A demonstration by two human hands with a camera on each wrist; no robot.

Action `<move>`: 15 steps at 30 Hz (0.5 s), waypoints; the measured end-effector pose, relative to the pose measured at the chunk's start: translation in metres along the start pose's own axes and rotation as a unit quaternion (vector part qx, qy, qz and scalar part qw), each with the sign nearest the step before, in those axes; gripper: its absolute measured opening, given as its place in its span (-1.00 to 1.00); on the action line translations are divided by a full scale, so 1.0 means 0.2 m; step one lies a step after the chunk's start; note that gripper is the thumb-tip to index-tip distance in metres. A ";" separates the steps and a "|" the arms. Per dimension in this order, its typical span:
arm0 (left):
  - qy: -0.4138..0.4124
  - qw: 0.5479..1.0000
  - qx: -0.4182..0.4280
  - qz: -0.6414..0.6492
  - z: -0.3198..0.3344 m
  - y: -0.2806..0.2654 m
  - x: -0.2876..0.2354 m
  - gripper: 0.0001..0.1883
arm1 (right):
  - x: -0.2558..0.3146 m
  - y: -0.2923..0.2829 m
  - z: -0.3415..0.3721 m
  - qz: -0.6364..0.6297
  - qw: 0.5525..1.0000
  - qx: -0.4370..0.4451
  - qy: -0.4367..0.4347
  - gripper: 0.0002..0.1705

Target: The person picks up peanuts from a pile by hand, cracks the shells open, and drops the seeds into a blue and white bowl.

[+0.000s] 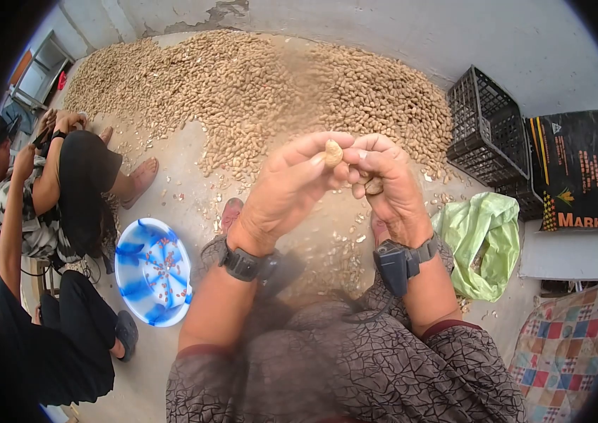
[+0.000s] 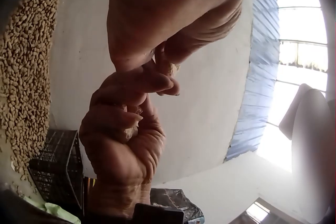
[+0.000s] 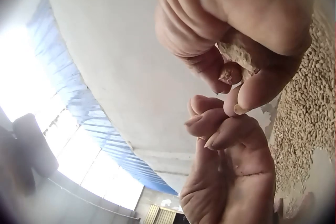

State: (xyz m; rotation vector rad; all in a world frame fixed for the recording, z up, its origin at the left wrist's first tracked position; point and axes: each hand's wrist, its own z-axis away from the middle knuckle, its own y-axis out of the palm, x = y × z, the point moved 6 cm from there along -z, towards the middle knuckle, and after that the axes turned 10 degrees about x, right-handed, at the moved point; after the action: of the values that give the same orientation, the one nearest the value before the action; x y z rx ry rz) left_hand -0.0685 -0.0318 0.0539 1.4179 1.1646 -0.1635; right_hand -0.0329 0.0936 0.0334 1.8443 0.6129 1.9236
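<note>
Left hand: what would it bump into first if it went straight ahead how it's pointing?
Most likely the right hand. In the head view the left hand, pinching a peanut, points toward it and looks very close, though depth is unclear.

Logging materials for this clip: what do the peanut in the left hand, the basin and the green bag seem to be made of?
Peanut: apparently dry, natural shell, given its dull tan surface. Basin: likely smooth, hard plastic, given the streaked blue colouring and even rim. Green bag: probably thin plastic, creased and slightly translucent; woven or film, I can't tell.
</note>
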 end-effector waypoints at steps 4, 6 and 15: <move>-0.003 1.000 0.009 0.009 0.00 0.01 0.01 -0.65 | -0.01 -0.02 0.01 -0.020 1.000 0.001 -0.002 -0.84; -0.009 1.000 0.000 0.010 0.00 0.00 0.01 -0.66 | -0.01 -0.01 0.01 -0.021 1.000 0.000 -0.001 -0.85; 0.021 0.998 -0.002 0.061 -0.01 -0.04 0.03 -0.70 | 0.00 0.01 0.02 0.045 0.999 -0.002 0.000 -0.82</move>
State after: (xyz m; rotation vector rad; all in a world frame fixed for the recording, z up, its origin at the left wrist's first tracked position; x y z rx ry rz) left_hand -0.0723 -0.0281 0.0453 1.4901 1.1085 -0.0440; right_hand -0.0280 0.0919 0.0351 1.8992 0.5336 1.9804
